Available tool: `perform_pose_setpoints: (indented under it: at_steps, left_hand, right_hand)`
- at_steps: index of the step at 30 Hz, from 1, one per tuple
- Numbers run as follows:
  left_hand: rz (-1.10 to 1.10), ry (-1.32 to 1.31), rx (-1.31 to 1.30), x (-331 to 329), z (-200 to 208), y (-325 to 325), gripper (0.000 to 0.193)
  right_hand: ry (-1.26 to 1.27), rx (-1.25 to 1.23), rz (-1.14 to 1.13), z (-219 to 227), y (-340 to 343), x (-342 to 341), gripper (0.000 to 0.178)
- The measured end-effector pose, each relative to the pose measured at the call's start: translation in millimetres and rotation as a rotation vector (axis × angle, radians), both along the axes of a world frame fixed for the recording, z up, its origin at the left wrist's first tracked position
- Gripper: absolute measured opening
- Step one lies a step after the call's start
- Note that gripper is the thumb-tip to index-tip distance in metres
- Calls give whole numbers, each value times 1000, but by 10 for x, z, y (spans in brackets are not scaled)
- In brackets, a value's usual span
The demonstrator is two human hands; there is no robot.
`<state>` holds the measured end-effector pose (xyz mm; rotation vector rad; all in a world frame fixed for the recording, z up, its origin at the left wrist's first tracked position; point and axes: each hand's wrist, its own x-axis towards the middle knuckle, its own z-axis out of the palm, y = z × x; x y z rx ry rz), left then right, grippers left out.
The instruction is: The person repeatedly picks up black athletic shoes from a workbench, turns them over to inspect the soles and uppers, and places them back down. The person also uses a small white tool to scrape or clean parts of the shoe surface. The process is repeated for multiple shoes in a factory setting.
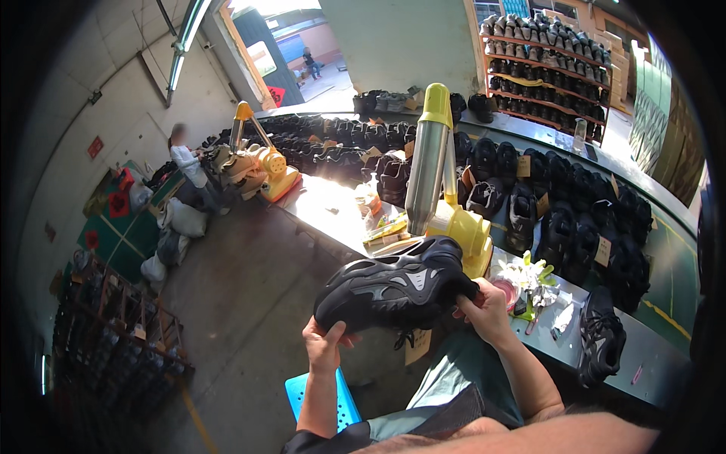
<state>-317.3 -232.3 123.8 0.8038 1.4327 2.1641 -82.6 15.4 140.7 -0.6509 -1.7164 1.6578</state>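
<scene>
Curving along the right, counter [665, 363] loaded with black shoes. Yellow press [435, 174] upright on it. Black shoe [393, 287] held in front of press, above lap. Left hand [325, 344] fingers clamped on toe; right hand [484, 310] fingers clamped on heel.

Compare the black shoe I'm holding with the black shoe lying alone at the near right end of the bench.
The held shoe is up in the air, gripped by the left hand and right hand, side-on; the lone shoe lies untouched on the bench, lengthwise. The held one looks smoother, the lone one more ridged. Both are black.
</scene>
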Motion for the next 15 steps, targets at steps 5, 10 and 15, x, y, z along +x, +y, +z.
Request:
perform_pose_setpoints:
  at_steps: [5,10,15]
  left_hand:
    - [-92,-66,-51,66,-181,-211,47]
    - [-187,-205,-178,226,-431,-434,68]
    - [-249,-343,-245,448,-587,-551,76]
  right_hand:
    - [20,193,-16,-27,18,-119,18]
    - [-104,426,-29,232,-49,-205,20]
    - [-17,544,17,279,-65,-329,18]
